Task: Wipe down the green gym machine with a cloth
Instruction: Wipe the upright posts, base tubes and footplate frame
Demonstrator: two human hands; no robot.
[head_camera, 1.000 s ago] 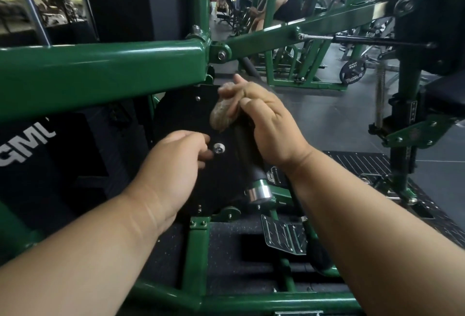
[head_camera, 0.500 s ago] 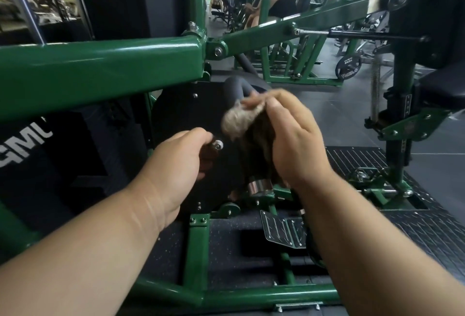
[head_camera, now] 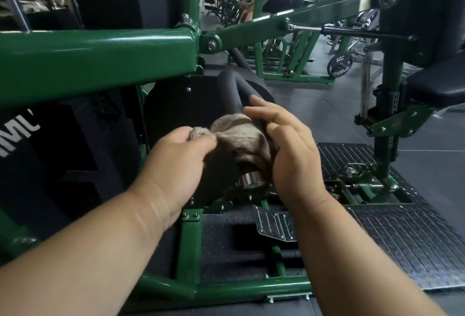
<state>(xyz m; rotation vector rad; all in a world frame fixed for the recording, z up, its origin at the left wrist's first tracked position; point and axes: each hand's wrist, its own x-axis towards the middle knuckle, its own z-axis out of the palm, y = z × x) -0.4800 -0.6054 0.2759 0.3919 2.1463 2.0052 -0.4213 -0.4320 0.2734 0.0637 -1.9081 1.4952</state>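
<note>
Crowding hands: green frame, footplate.

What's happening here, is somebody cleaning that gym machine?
Yes. A person is wiping a black padded handle on the green gym machine with a brownish cloth. The cloth is draped over the handle just above its chrome end cap. The left hand pinches one corner of the cloth, while the right hand cups the cloth against the handle, fingers fairly straight. Other people train in the background.
</note>
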